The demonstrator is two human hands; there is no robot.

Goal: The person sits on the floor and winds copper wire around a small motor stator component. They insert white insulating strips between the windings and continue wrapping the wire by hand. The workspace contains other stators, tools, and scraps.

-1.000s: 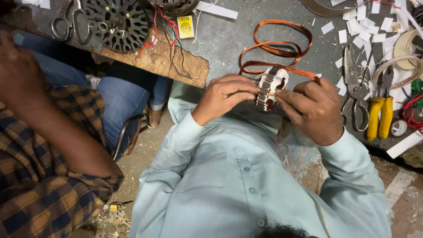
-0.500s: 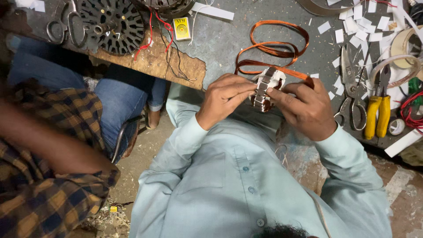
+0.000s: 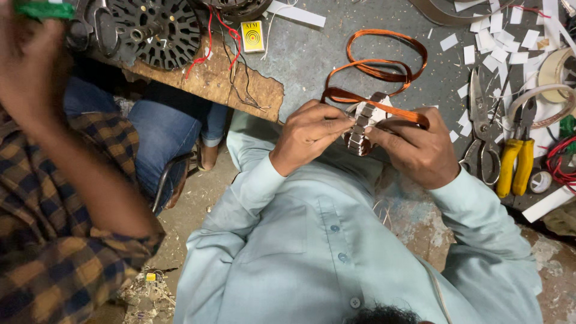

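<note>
My left hand (image 3: 312,135) and my right hand (image 3: 414,150) both grip a small laminated metal stator core (image 3: 360,129) lined with white paper slips, holding it over the grey bench edge (image 3: 306,57) in front of my chest. My left fingertips pinch at the core's top. An orange copper wire coil (image 3: 384,60) lies on the bench just beyond. One flat band of the coil runs across the core and over my right fingers. My light blue sleeves fill the lower view.
A co-worker's plaid-sleeved arm (image 3: 66,198) rises at the left, the hand near something green (image 3: 42,9). Scissors (image 3: 480,120), yellow-handled pliers (image 3: 516,162), a tape roll (image 3: 555,72) and several paper strips lie at the right. At the top left are a black motor housing (image 3: 159,30), a yellow box (image 3: 252,36) and a wooden board (image 3: 240,84).
The co-worker's arm has lifted upward at the left, and the green thing has come into view. My hands stay on the core, shifting only slightly.
</note>
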